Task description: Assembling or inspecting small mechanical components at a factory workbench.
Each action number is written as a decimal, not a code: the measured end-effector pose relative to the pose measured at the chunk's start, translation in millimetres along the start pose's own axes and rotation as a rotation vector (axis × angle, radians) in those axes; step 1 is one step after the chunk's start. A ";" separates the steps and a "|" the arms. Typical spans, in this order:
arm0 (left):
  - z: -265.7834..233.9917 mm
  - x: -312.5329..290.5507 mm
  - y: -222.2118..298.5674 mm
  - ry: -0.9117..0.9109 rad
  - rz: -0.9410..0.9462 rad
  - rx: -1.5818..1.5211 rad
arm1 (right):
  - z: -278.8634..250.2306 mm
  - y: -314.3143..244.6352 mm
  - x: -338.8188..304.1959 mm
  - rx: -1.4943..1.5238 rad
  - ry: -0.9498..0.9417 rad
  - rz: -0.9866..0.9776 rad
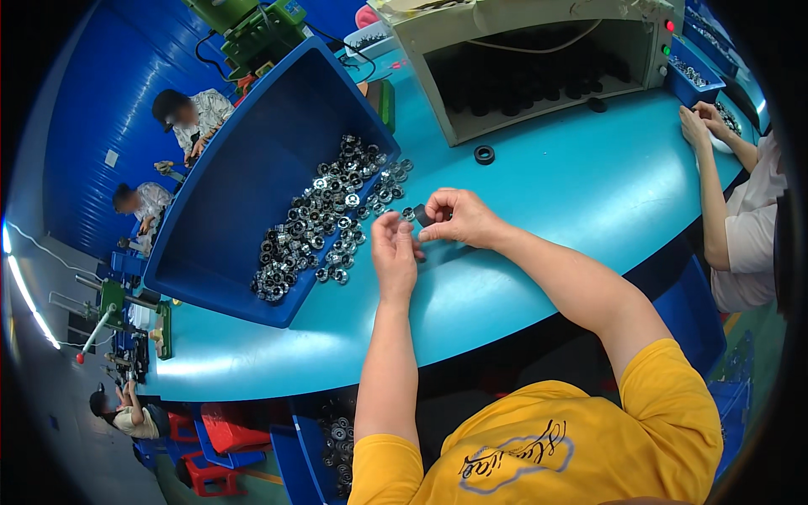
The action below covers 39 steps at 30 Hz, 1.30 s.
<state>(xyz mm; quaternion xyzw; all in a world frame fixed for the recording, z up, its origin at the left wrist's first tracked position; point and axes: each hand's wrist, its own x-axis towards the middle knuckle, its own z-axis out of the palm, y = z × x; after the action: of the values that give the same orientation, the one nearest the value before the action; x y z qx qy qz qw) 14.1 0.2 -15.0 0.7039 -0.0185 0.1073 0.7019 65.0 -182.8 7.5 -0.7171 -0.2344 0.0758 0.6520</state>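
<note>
Between the thumb and fingers of my right hand [459, 217] is a small black ring-shaped part [422, 215], partly hidden by the fingers. My left hand [396, 248] is just left of it, loosely curled and slightly blurred; whether it grips anything is unclear. A shiny metal part [409, 214] shows between the two hands. Close by on the left, many small round metal parts [316, 210] lie heaped at the low lip of a large tilted blue bin [227, 177]. Some have spilled onto the turquoise table [522, 202].
One black ring [484, 155] lies farther back, before an open-fronted metal box [446, 109] with dark rings inside. A co-worker's hands [703, 124] work at the far right near a small blue bin [694, 80]. Green machines [252, 42] stand behind the large bin.
</note>
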 end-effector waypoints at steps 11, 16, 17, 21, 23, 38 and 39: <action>-1.2 -1.5 1.5 -0.038 -0.039 -0.086 | 13.8 -12.1 -7.1 -0.104 0.079 -0.120; -27.9 11.4 7.5 0.259 0.096 -0.219 | 5.0 0.8 -0.5 -0.095 0.095 -0.061; -30.8 12.2 7.7 0.272 0.117 -0.258 | 6.8 2.6 0.0 -0.254 0.111 -0.118; -34.7 15.8 9.5 0.213 0.145 -0.428 | 23.9 16.3 6.8 -0.592 0.134 -0.250; -39.7 17.6 10.8 0.163 0.138 -0.518 | 30.5 14.3 12.1 -0.673 0.099 -0.186; -27.4 15.9 10.5 -0.061 -0.083 -0.632 | 19.4 -32.0 -3.9 -0.096 0.128 0.093; -24.8 15.5 10.2 -0.082 -0.104 -0.633 | 21.6 -27.3 -4.5 -0.172 0.167 -0.059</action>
<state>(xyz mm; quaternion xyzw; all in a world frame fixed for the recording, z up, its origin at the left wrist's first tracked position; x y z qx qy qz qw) 24.3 26.7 -2.4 0.4544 -0.0434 0.0318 0.8892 45.7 -164.2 30.1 -0.7669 -0.2058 -0.0236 0.6074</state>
